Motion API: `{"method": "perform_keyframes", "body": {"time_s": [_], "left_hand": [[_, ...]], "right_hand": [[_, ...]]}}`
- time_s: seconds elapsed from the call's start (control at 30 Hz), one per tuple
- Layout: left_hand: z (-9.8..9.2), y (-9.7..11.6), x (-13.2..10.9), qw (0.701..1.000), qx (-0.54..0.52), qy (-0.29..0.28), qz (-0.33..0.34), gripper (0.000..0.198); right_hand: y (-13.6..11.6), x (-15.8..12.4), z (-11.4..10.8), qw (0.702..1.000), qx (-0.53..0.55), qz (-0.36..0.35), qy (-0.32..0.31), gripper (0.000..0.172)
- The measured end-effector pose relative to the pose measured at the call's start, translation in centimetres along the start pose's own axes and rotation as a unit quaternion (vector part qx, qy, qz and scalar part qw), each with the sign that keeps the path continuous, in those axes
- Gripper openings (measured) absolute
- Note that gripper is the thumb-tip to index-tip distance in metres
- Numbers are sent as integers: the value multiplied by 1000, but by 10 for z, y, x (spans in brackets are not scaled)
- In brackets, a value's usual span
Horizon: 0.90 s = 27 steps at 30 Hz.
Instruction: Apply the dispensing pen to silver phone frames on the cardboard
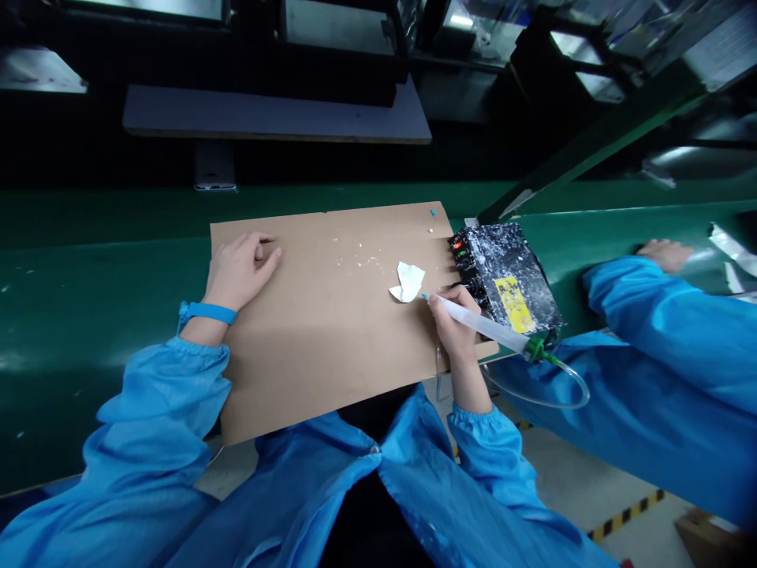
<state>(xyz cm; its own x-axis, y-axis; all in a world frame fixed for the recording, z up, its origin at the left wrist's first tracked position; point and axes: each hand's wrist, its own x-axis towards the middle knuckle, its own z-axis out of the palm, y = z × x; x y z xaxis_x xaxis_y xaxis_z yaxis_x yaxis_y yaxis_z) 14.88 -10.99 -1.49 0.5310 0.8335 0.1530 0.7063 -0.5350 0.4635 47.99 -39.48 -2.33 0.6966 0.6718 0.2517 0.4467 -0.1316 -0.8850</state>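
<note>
My right hand [455,319] is closed like a pen grip around a translucent dispensing syringe [488,325]. The syringe has a green cap [537,349] with a clear hose, and its blue tip points at a crumpled piece of white paper [409,282]. That paper lies on a brown cardboard sheet [307,347]. On the sheet's left edge rests my left hand [240,268], empty, its fingers loosely bent and the thumb apart from them. A blue wrist strap [206,312] circles the left wrist.
A black, white-smeared control box [512,272] with a yellow label stands right of the cardboard. White specks and a small blue piece [433,212] dot the sheet. A co-worker's sleeve [650,308] reaches over the green bench [100,315] at right. A green post [597,142] rises behind the box.
</note>
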Motion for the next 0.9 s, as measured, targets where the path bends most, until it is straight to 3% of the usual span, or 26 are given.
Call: {"method": "perform_keyframes", "body": {"time_s": [0.4,0.9], "left_hand": [[0,1,0,1000,-7,2,-2,28],[1,0,0,1000,-2,3,2,27]], "right_hand": [[-6,0,1,999,-38,-20,29,34],[3,-1,-1,999,-26,-24,19,37]]}}
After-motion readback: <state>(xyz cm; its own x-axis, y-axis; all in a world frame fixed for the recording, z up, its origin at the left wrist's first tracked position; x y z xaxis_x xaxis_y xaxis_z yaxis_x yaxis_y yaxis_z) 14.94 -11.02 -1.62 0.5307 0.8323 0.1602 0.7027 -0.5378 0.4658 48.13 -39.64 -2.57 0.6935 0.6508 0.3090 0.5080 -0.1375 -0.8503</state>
